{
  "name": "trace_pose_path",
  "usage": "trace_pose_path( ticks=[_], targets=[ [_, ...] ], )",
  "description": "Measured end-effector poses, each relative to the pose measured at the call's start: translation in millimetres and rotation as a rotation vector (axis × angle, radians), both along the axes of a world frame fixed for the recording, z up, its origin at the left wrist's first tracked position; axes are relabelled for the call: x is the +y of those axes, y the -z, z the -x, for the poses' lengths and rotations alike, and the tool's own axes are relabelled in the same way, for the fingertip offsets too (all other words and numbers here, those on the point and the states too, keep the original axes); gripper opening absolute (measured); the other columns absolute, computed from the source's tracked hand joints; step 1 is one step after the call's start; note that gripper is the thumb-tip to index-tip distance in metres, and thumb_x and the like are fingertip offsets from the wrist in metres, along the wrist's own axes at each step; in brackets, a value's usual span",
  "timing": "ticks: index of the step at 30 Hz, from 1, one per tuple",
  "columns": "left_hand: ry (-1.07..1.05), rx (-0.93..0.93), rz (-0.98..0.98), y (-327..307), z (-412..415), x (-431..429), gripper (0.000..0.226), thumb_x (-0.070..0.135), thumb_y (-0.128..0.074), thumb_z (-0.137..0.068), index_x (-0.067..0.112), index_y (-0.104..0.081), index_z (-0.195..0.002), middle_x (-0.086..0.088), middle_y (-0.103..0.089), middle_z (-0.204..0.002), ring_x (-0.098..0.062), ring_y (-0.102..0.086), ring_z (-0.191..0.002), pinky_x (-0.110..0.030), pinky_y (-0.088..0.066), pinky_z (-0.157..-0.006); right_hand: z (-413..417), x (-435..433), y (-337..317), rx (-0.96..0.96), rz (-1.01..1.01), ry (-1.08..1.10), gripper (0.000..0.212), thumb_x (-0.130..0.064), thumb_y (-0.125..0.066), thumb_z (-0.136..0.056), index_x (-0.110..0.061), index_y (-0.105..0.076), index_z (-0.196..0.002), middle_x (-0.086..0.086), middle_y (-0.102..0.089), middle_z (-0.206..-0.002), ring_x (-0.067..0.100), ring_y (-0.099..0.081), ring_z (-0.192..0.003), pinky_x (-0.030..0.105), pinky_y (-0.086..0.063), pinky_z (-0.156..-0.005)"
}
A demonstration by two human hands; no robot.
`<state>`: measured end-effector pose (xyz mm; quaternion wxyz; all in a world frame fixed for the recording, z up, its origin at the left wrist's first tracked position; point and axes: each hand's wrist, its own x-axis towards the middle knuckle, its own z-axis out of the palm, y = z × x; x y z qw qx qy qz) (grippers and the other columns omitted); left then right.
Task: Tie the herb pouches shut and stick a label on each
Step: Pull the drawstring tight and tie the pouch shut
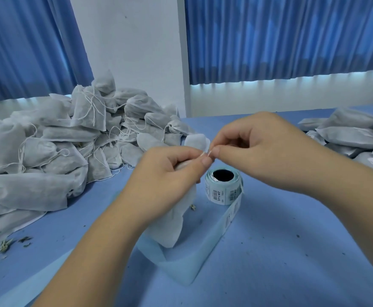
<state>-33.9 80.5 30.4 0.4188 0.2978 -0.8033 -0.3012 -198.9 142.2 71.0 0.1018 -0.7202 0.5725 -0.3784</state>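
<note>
Both hands, left hand [170, 171] and right hand [254, 149], pinch thin white drawstring [205, 153] atop white non-woven herb pouch [176, 220]: tying step; next, label from blue barcode label roll [223, 187]

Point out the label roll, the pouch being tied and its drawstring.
label roll [221, 193]: head view, printed outer side.
pouch being tied [174, 231]: head view, white lower body.
drawstring [204, 154]: head view, short strand at the pouch's neck.

Blue curtains [291, 36] flank a white wall [132, 52] behind the blue tabletop [291, 251], which bears scattered herb crumbs [8, 243].
</note>
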Motion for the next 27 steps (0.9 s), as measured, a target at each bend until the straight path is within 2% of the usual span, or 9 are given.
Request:
trace_pose_path(
  ticks=[4, 8, 10, 12, 14, 16, 20, 24, 27],
  targets=[
    [0.143, -0.029, -0.225, -2, 3, 6, 0.022, 0.03, -0.069, -0.084, 0.024, -0.074, -0.064, 0.01, -0.059, -0.054, 0.001, -0.054, -0.055, -0.008, -0.04, -0.055, 2, 0, 3, -0.022, 0.016, 0.009, 0.015, -0.017, -0.065, -0.084, -0.022, -0.072, -0.072, -0.011, -0.052, -0.049, 0.002, -0.042, -0.044, 0.01, -0.034, -0.044],
    [0.352, 0.218, -0.671, -4, 5, 10, 0.023, 0.024, -0.059, -0.075, 0.015, -0.065, -0.055, -0.001, -0.052, -0.053, -0.012, -0.048, -0.048, -0.018, -0.042, -0.049, 1, -4, 8, -0.008, 0.028, 0.082, 0.014, -0.017, -0.064, -0.085, -0.026, -0.071, -0.076, -0.022, -0.058, -0.056, -0.001, -0.048, -0.048, 0.008, -0.035, -0.048],
    [0.426, 0.315, -0.824, -6, 5, 9, 0.019, 0.019, -0.061, -0.073, 0.013, -0.061, -0.054, -0.002, -0.05, -0.056, -0.014, -0.048, -0.05, -0.021, -0.043, -0.05, 2, -4, 7, 0.01, 0.09, 0.119, 0.013, -0.018, -0.065, -0.085, -0.029, -0.07, -0.079, -0.018, -0.061, -0.071, 0.0, -0.049, -0.056, 0.007, -0.036, -0.054],
    [0.462, 0.402, -0.904, -8, 4, 8, 0.02, 0.022, -0.057, -0.073, 0.013, -0.057, -0.054, -0.002, -0.049, -0.058, -0.016, -0.049, -0.052, -0.024, -0.043, -0.055, 2, -2, 3, -0.051, 0.168, 0.124, 0.012, -0.017, -0.066, -0.083, -0.027, -0.069, -0.078, -0.017, -0.059, -0.068, 0.003, -0.048, -0.054, 0.007, -0.036, -0.053],
    [0.477, 0.488, -0.926, -10, 5, 6, 0.023, 0.022, -0.051, -0.074, 0.013, -0.054, -0.054, -0.003, -0.048, -0.06, -0.018, -0.049, -0.055, -0.025, -0.044, -0.056, 1, 3, -4, -0.226, 0.152, 0.03, 0.011, -0.016, -0.065, -0.082, -0.022, -0.067, -0.073, -0.015, -0.057, -0.058, 0.003, -0.046, -0.045, 0.01, -0.037, -0.048],
    [0.475, 0.528, -0.897, -10, 5, 5, 0.023, 0.021, -0.05, -0.074, 0.012, -0.053, -0.053, -0.004, -0.046, -0.061, -0.018, -0.047, -0.056, -0.025, -0.046, -0.054, -3, 8, -9, -0.332, 0.034, -0.089, 0.011, -0.018, -0.064, -0.078, -0.014, -0.066, -0.067, -0.007, -0.055, -0.052, 0.005, -0.046, -0.042, 0.013, -0.038, -0.044],
    [0.458, 0.461, -0.834, -8, 5, 6, 0.022, 0.026, -0.052, -0.075, 0.014, -0.056, -0.056, 0.0, -0.043, -0.054, -0.015, -0.043, -0.047, -0.022, -0.039, -0.047, -10, 9, -2, -0.251, -0.111, -0.103, 0.013, -0.016, -0.062, -0.08, -0.013, -0.068, -0.07, -0.008, -0.053, -0.047, 0.002, -0.047, -0.039, 0.012, -0.036, -0.041],
    [0.436, 0.389, -0.745, -7, 3, 5, 0.019, 0.023, -0.06, -0.076, 0.015, -0.064, -0.059, 0.003, -0.039, -0.049, -0.011, -0.035, -0.041, -0.02, -0.031, -0.043, -7, 6, 2, -0.33, -0.128, -0.064, 0.01, -0.022, -0.063, -0.075, -0.014, -0.068, -0.07, -0.002, -0.055, -0.05, 0.004, -0.048, -0.04, 0.015, -0.038, -0.042],
    [0.45, 0.365, -0.728, -7, 2, 5, 0.023, 0.023, -0.055, -0.078, 0.014, -0.065, -0.059, 0.003, -0.039, -0.046, -0.011, -0.034, -0.04, -0.02, -0.029, -0.043, -3, 4, 4, -0.365, -0.16, -0.095, 0.009, -0.018, -0.064, -0.076, -0.016, -0.069, -0.069, -0.001, -0.056, -0.051, 0.006, -0.049, -0.043, 0.018, -0.039, -0.044]
  ],
)
